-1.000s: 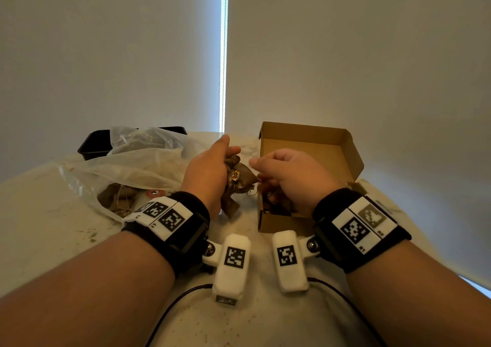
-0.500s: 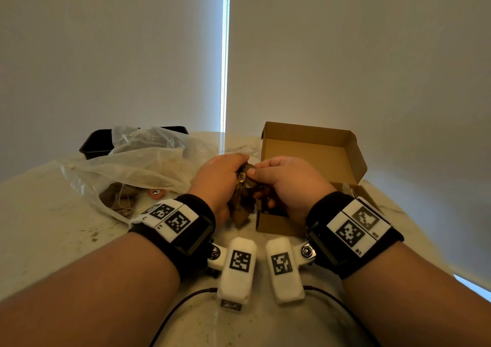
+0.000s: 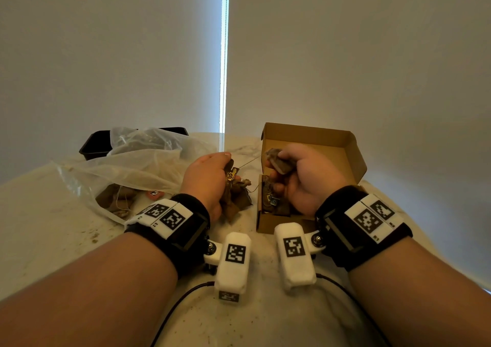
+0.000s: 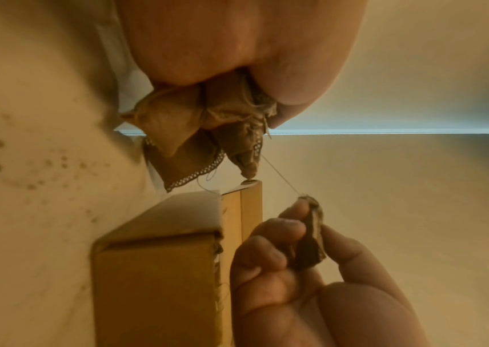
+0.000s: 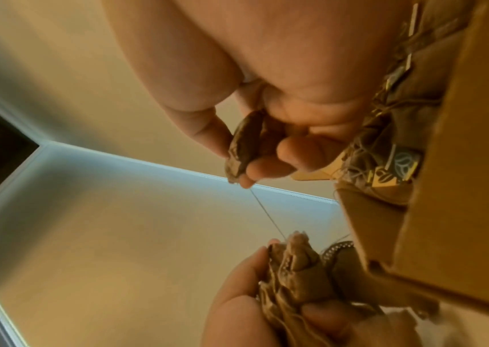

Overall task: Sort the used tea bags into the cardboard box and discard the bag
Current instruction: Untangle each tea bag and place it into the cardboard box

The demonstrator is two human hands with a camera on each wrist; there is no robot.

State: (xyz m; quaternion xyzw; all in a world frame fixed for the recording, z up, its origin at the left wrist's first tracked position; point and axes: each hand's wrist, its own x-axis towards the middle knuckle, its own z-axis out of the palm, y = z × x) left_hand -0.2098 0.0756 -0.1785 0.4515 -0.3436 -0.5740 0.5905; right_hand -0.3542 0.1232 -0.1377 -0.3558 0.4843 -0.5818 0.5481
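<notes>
Brown tea bag (image 3: 279, 162) above open cardboard box (image 3: 353, 158); clump of tea bags (image 3: 235, 195) beside; plastic bag (image 3: 132, 160) left.
</notes>
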